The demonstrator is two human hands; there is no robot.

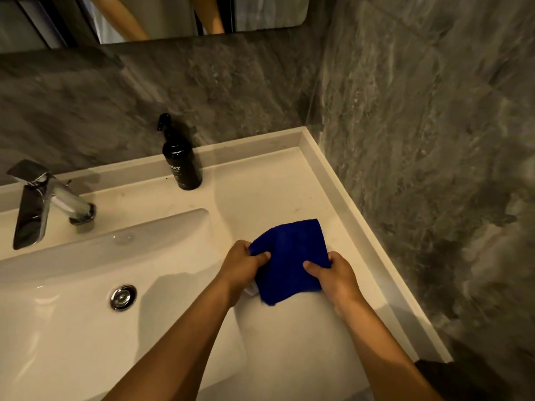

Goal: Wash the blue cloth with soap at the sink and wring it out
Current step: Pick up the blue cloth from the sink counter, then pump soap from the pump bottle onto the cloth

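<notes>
A deep blue square terry cloth (289,259) sits right of centre in the frame, held over the flat cream bench (260,183) just right of the basin, its far edge seeming to rest on or hang just above that surface; which of the two cannot be told. The left hand (243,267) pinches the cloth's left edge, thumb on top and fingers curled beneath, its grip closed on the fabric. The right hand (333,276) takes the cloth's right edge the same way, thumb pressed onto the upper face, its grip likewise closed on the fabric. A small white tag or scrap (251,289) peeks out under the cloth by the left wrist. Both bare forearms run in from the bottom of the frame. At lower left lies the glossy cream sink basin (72,328) with a round chrome drain plug (123,296). At the left edge stands a chrome single-lever tap (43,204), its spout pointing toward the basin. A tall black pump bottle with white lettering (181,160) stands upright at the back of the bench, above centre, well apart from the cloth. Grey marbled wall tiles (419,140) fill the right and upper parts, and a mirror (173,15) runs along the top edge.
</notes>
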